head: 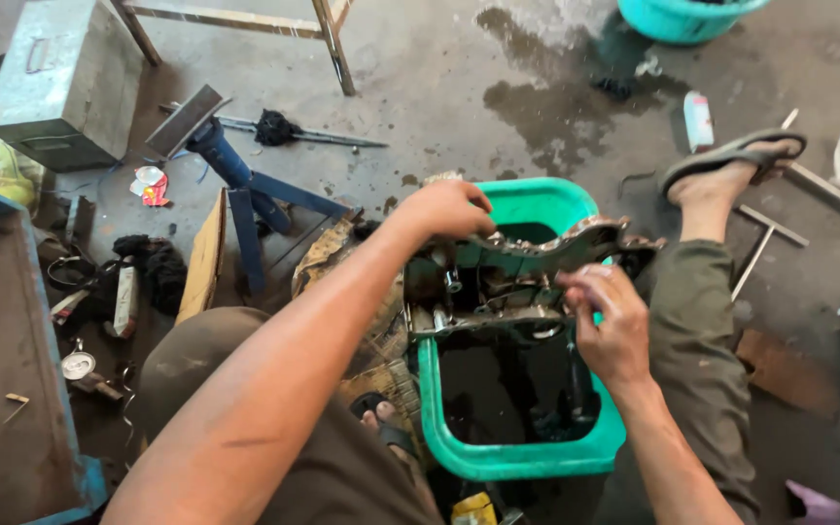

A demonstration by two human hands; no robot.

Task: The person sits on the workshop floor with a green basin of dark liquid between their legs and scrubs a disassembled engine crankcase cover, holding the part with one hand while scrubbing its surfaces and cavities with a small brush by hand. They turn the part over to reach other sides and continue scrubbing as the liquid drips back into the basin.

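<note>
A greasy metal engine casing [527, 277] is held over the green plastic basin [517, 457] of dark liquid, on the floor between the legs. Its long axis runs left to right, far end tilted up rightward. The left hand [449, 209] is closed on its upper left edge; the right hand [607, 321] pinches its near right rim. Both touch it.

I see few packages here. A small white packet [698, 119] with a red end lies flat on the wet concrete near the top right, just below the teal bucket [682, 17]. A crumpled red-and-white wrapper [151, 185] sits on the floor at left, beside the blue stand [245, 190]. A yellow carton corner [473, 509] pokes in at the bottom edge.
</note>
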